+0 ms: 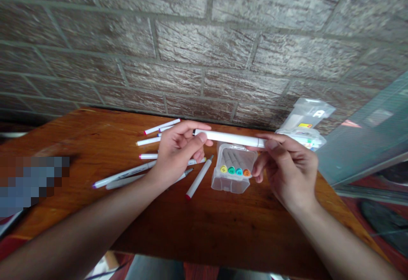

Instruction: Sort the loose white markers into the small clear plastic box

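Observation:
A white marker (234,138) is held level above the table between both hands. My left hand (178,148) pinches its dark-tipped end between thumb and fingers. At the other end, the thumb and fingers of my right hand (288,167) grip the white barrel. Below the marker stands a clear plastic case (231,184) with several markers inside, their round ends yellow, green, blue and orange. Beside the case, a white marker with a red end (199,179) lies on the table. More loose markers (126,173) are partly hidden behind my left hand and forearm.
The wooden table (223,229) meets a grey brick wall (204,46) at the back. A second clear case (302,123) with its lid up stands at the back right. Beside it is a glass panel (366,135). A blurred-out patch (28,184) covers something at the left.

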A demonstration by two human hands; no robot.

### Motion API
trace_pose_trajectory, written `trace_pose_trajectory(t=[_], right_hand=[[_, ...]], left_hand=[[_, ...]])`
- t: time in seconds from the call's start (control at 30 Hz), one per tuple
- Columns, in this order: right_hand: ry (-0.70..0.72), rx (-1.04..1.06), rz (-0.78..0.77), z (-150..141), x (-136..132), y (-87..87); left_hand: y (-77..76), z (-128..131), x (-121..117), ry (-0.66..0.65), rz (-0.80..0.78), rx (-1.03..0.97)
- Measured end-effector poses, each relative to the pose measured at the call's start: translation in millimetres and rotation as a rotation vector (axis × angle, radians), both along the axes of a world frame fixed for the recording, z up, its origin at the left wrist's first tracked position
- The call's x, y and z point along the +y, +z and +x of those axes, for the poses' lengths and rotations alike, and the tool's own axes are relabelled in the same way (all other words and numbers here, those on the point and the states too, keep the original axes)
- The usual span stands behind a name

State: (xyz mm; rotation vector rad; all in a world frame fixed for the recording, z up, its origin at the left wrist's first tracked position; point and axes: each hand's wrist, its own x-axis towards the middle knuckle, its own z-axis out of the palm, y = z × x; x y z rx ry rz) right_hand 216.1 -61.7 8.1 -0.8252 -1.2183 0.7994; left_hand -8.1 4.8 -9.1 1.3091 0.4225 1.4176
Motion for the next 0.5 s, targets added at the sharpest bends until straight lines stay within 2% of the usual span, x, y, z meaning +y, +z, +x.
trace_pose_trajectory(t=[0.27,0.5], right_hand=[[-0.048,-0.027,0.019,-4.4,-0.7,2.4],[-0.028,-0.047,0.019,-5.6,-0.8,1.2]], left_hand=[[-0.9,0.6,0.7,0.033,0.024,0.055],[2.1,3.0,0.0,0.055,0.037,0.082]])
